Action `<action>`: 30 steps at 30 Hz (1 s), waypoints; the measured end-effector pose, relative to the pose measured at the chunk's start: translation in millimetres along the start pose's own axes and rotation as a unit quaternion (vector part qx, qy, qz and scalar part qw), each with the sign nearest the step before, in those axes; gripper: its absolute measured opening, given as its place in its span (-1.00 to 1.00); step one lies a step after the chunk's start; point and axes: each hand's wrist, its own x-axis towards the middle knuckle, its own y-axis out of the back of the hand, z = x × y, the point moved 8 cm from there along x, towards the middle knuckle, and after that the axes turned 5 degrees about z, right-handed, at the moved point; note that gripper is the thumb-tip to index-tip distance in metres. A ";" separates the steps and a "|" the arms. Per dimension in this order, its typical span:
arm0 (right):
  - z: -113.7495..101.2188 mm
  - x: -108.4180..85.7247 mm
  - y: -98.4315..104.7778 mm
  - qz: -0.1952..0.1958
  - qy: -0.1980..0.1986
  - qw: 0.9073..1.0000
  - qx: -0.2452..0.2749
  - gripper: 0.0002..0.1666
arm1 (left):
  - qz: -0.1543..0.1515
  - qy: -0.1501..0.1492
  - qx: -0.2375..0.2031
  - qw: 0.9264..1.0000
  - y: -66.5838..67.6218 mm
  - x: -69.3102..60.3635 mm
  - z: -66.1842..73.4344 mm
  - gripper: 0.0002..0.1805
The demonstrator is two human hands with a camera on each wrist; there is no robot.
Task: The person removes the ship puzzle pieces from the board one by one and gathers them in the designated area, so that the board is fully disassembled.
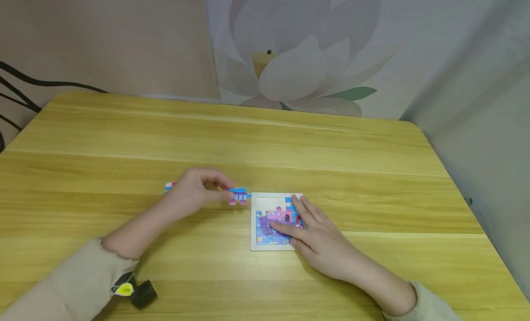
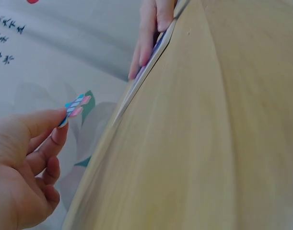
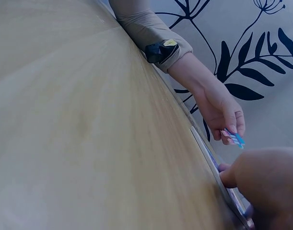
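Observation:
My left hand (image 1: 188,194) pinches a blue, purple and pink puzzle piece (image 1: 238,196) between thumb and fingertips, just left of the white puzzle frame (image 1: 253,229). In the left wrist view the piece (image 2: 75,108) is held above the tabletop. My right hand (image 1: 327,243) lies with spread fingers over the right side of the frame, its index fingertip on the joined pieces (image 1: 265,229). Joined pieces fill the lower and right parts of the frame; the upper left shows bare backing. The right hand hides part of the picture.
Another puzzle piece (image 1: 168,187) lies on the wooden table (image 1: 207,137) behind my left hand, partly covered by it. A black device with a yellow label (image 1: 124,289) is at my left sleeve. A curtain with a flower print hangs behind the table.

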 end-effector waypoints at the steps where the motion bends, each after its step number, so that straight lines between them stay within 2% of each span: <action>1: -0.1 0.0 -0.1 0.000 0.000 1.000 0.001 -0.47 | 0.001 -0.001 -0.001 1.000 2.8 -0.8 -0.8 -0.84; 6: 0.2 -0.2 -0.8 -0.003 -0.003 1.000 0.001 -0.46 | 0.000 -0.001 0.002 1.000 16.2 -2.7 -5.5 -0.76; 11: 0.7 -1.0 -1.0 -0.004 -0.005 1.000 0.003 -0.45 | -0.002 -0.005 0.024 1.000 29.7 2.2 -10.6 -0.78; 16: 1.2 -1.3 -1.0 -0.004 -0.004 1.000 0.005 -0.45 | -0.009 0.016 0.044 0.999 41.7 6.2 -17.4 -0.78; 21: 1.8 -1.7 -1.9 -0.005 -0.007 1.000 0.006 -0.45 | -0.022 0.045 0.060 0.997 48.1 7.6 -25.2 -0.75; 30: 1.6 -1.0 -2.2 -0.006 -0.005 1.000 0.006 -0.45 | -0.032 0.049 0.076 0.995 54.8 10.6 -35.4 -0.79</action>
